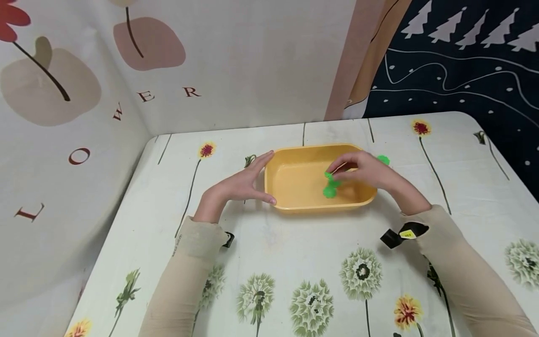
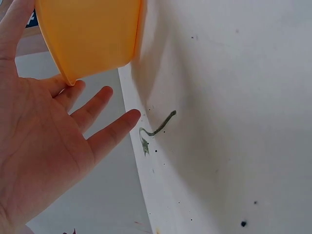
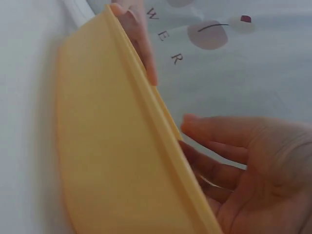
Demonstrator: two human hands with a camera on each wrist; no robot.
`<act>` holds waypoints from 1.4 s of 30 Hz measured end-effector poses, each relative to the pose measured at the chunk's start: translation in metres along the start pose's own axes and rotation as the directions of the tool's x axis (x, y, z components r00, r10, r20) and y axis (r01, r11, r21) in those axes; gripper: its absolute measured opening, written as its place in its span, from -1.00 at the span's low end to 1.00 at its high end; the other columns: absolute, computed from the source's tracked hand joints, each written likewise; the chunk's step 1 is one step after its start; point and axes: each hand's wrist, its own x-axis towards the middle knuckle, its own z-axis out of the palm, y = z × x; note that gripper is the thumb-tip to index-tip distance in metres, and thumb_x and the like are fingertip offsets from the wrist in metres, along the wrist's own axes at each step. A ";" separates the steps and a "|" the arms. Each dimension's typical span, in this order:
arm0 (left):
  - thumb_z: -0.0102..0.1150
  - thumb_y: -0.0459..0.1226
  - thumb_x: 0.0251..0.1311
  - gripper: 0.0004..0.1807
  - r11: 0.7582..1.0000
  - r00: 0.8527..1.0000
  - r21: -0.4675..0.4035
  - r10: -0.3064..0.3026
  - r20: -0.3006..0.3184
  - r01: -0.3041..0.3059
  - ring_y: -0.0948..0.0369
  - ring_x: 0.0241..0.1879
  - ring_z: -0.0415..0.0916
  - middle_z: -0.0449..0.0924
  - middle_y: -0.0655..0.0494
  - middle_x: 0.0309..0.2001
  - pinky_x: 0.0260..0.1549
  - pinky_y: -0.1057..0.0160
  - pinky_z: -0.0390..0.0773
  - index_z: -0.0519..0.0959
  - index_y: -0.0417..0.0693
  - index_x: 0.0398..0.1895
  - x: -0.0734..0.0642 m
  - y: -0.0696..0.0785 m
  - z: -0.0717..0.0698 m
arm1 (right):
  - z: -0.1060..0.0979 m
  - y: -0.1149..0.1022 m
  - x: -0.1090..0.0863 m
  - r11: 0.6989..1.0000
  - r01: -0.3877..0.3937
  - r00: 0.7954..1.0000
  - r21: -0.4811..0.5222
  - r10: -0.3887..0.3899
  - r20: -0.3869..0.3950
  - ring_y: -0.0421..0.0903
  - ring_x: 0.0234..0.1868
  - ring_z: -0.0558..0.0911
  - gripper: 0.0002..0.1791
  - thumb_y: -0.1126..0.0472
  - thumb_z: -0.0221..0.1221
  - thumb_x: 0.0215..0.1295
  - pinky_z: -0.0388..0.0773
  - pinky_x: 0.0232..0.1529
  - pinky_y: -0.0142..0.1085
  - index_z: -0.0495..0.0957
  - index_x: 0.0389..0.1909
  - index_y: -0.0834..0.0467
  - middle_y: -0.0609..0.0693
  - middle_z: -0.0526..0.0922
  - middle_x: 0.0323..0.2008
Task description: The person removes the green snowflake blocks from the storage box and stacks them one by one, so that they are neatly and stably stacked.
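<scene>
A shallow yellow plastic tub (image 1: 294,206) stands on the table. My left hand (image 1: 242,185) is at its left end, fingers and thumb spread out straight against the rim; in the left wrist view the palm (image 2: 44,136) shows beside the tub's corner. My right hand (image 1: 366,169) reaches over the tub's right part, fingers bent down, with small bright green pieces (image 1: 330,191) at the fingertips. The thumb and index finger pinch the uppermost green piece (image 1: 328,175). In the right wrist view the tub wall (image 3: 112,131) hides the right fingertips.
Another green piece (image 1: 383,159) with a scalloped edge lies behind the tub's right end. The table wears a white flower-print cloth (image 1: 294,252). A pale printed curtain (image 1: 252,61) hangs behind, and a dark one with trees (image 1: 455,70) at the right.
</scene>
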 end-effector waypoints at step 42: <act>0.57 -0.01 -0.07 0.39 0.999 1.000 -0.042 0.014 -0.008 -0.014 0.06 0.62 -0.30 -0.40 0.25 0.64 0.52 -0.20 -0.02 -0.31 0.20 0.63 -0.001 0.002 0.001 | 0.032 0.011 0.015 0.999 0.011 0.951 -0.044 0.003 0.309 -0.14 -0.34 0.60 -0.94 0.36 0.31 0.24 0.56 -0.30 -0.41 0.62 -0.31 0.24 0.04 0.67 -0.36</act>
